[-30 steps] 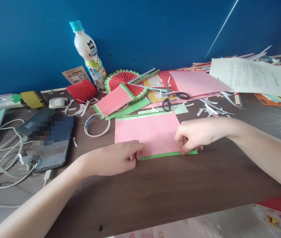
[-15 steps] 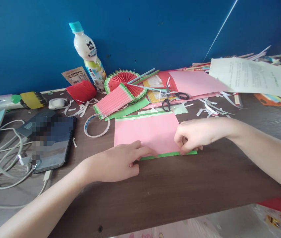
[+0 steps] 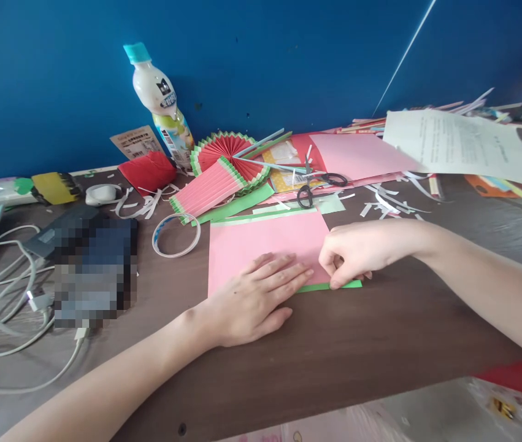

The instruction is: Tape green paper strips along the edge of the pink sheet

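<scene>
A pink paper sheet (image 3: 265, 236) lies flat on the table, with a white and green band along its far edge. Along its near edge runs a green paper strip (image 3: 314, 287), whose right end juts past the sheet. My left hand (image 3: 254, 301) rests flat on the sheet and strip, palm down, fingers stretched out and holding nothing. At the near right corner, my right hand (image 3: 350, 252) has its fingers curled and closed on the green strip, thumb pressed to it. My left hand covers the strip's left part.
Beyond the sheet lie black scissors (image 3: 305, 195), a pleated pink fan piece (image 3: 208, 189) and a round red paper fan (image 3: 224, 147). A tape roll (image 3: 176, 236) sits left of the sheet, near a phone (image 3: 97, 270) and cables. A bottle (image 3: 162, 101) stands behind.
My left hand has moved right along the near edge and flattened, its fingers now straight. My right hand stays at the strip's right end. The view has shifted slightly.
</scene>
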Demonstrator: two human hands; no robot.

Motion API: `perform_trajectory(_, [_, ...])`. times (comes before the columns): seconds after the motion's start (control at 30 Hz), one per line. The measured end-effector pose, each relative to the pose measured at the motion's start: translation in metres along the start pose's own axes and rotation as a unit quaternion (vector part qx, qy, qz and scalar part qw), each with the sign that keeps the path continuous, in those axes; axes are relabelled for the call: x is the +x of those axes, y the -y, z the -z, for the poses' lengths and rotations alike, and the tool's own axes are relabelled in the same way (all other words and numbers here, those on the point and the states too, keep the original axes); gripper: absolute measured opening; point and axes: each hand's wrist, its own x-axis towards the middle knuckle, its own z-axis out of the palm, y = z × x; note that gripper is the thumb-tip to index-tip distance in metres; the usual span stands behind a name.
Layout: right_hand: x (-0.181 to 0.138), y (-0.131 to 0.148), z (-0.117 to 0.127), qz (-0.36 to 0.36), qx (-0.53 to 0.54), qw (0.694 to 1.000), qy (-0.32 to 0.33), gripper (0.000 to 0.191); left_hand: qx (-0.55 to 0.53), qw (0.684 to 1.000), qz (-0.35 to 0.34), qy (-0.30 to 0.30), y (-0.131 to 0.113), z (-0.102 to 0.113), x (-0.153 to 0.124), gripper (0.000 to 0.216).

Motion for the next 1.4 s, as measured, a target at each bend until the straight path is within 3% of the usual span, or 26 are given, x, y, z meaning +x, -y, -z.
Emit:
perform_trajectory(0.23, [-0.0018,-0.0008,0.0003,0.011,-0.003,1.000,0.002,0.021,0.021,0.999,-0.010,0.037,0.0002,0.0024,0.0005,0.061])
perform_trajectory(0.63, [-0.0001,-0.0013,-0.0007,0.001,0.001,1.000,0.007,0.020,0.029,0.999,-0.011,0.037,0.0020,0.0017,0.0016,0.057])
perform_trajectory(1.4, [-0.0036,0.0042,-0.0073,-0.030,-0.090,0.994,-0.056,0.024,0.041,0.999,-0.010,0.026,0.0010,0.0000,0.0011,0.055])
